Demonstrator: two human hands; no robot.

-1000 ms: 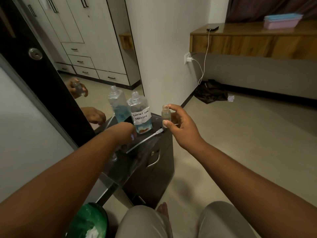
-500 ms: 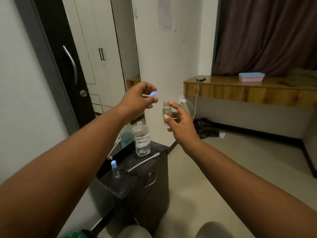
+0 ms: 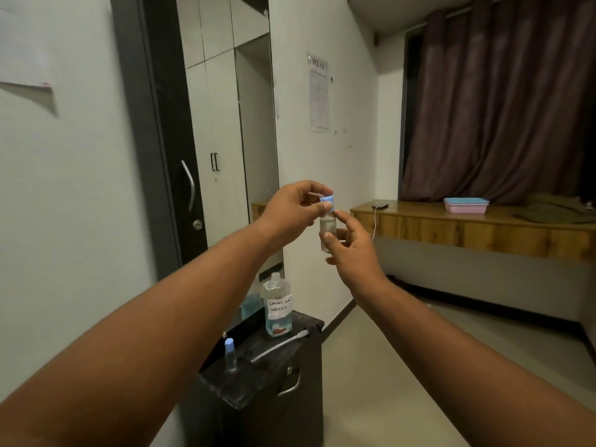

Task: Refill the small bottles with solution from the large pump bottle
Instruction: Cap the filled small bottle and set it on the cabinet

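My right hand (image 3: 351, 250) holds a small clear bottle (image 3: 327, 230) upright at chest height. My left hand (image 3: 292, 209) pinches a blue cap (image 3: 328, 201) right on top of that bottle's neck. Below, on a dark cabinet (image 3: 258, 379), stands the large clear bottle (image 3: 278, 308) with a handwritten label and no pump in it. The pump with its white tube (image 3: 280, 345) lies on the cabinet top beside it. Another small bottle with a blue cap (image 3: 230, 353) stands at the cabinet's left side.
A mirror (image 3: 225, 156) on the wall behind the cabinet reflects the bottles. A dark door with a handle (image 3: 188, 185) is on the left. A wooden shelf (image 3: 467, 227) on the right carries a phone and a pink-blue box (image 3: 466, 205). Open floor lies to the right.
Both hands rose from the cabinet to chest height. My left hand picked up the blue cap and brought it onto the small bottle held by my right hand. My view tilted upward.
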